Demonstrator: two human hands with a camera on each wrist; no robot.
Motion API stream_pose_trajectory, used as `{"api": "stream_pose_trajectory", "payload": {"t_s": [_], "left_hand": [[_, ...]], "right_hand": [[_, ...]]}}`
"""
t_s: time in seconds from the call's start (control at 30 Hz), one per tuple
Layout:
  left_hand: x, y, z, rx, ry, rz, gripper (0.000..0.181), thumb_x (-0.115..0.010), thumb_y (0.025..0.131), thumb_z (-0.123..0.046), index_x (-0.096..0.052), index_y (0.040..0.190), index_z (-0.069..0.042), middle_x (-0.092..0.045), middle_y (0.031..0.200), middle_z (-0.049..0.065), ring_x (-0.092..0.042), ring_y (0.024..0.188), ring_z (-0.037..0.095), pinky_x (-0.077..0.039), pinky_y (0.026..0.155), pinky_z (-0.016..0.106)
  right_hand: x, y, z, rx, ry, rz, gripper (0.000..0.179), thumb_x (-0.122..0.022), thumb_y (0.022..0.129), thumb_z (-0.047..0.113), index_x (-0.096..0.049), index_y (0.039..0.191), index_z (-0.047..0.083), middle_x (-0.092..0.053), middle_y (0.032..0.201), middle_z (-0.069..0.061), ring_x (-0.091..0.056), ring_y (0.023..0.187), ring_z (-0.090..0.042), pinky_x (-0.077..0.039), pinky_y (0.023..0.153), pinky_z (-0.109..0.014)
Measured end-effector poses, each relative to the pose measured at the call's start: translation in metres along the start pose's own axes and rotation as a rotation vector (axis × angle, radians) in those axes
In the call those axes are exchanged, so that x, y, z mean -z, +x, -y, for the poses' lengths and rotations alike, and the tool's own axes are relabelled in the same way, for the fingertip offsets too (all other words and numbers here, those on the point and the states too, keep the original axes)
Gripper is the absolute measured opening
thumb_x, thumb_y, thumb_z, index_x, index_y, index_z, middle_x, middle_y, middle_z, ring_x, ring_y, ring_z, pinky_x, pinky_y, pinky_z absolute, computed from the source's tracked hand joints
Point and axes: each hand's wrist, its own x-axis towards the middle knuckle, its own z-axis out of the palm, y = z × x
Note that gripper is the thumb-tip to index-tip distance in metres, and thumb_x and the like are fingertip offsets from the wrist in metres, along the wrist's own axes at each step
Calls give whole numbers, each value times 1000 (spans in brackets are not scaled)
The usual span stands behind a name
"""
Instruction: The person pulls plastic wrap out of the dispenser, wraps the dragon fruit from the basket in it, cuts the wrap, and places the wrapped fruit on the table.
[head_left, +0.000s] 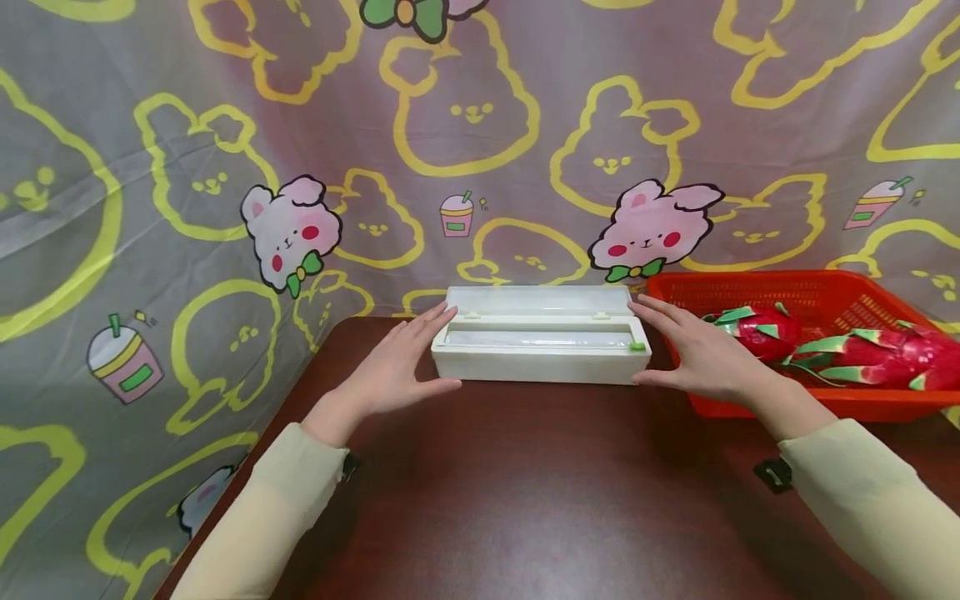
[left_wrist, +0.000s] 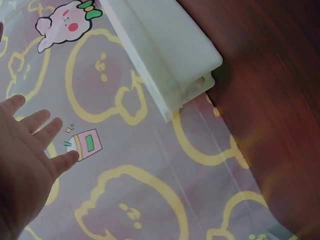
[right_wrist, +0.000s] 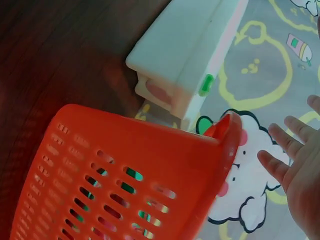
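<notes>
A white cling film dispenser (head_left: pixel 540 367) lies lengthwise near the back of the table, its lid (head_left: pixel 538 300) raised. Inside sits a roll of clear film (head_left: pixel 536 338), and a small green slider (head_left: pixel 637 346) is at the right end. My left hand (head_left: pixel 397 360) is at the dispenser's left end, fingers extended and thumb spread toward the front corner. At the right end, my right hand (head_left: pixel 701 350) mirrors it. Neither hand grips anything; whether the fingertips touch the dispenser I cannot tell. Both wrist views show spread fingers and the dispenser's ends.
A red perforated plastic basket (head_left: pixel 813 400) stands to the right, close to my right hand, with red and green dragon fruits (head_left: pixel 885 354) in it. Behind the brown table (head_left: pixel 510 492) hangs a grey curtain (head_left: pixel 480 142) with rabbit drawings, which also runs along the left side.
</notes>
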Motion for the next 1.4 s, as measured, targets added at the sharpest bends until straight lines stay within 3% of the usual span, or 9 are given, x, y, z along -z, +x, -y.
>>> {"api": "stream_pose_trajectory", "payload": {"t_s": [0.3,0.7,1.1,1.4], "left_hand": [[-10,12,10,33,-202,-50,92,-75,81,-50,-25,155,-26,-27,157,-3,-30,140,22,-30,109,48],[-32,34,21,37,-393,-139,85,-88,72,-24,-46,145,-14,-47,145,4,-41,132,20,-35,106,41],[-40,50,33,154,-488,-78,73,-86,75,-21,-52,140,-17,-50,142,1,-42,131,23,-35,105,50],[-48,61,43,137,-465,-35,65,-85,76,-20,-58,134,-9,-57,135,6,-48,126,29,-37,104,48]], "right_hand": [[-13,6,-8,-29,53,23,94,-76,78,51,-31,152,15,-31,150,-20,-35,131,-43,-41,89,-67],[-37,23,-20,-55,155,2,88,-75,78,54,-38,148,15,-37,148,-19,-41,127,-40,-42,92,-63],[-31,33,-24,-84,219,63,85,-79,77,49,-45,144,9,-53,133,-23,-52,116,-38,-45,91,-57],[-33,44,-32,-105,249,127,74,-80,78,44,-53,138,10,-57,129,-22,-53,113,-36,-46,90,-55]]}}
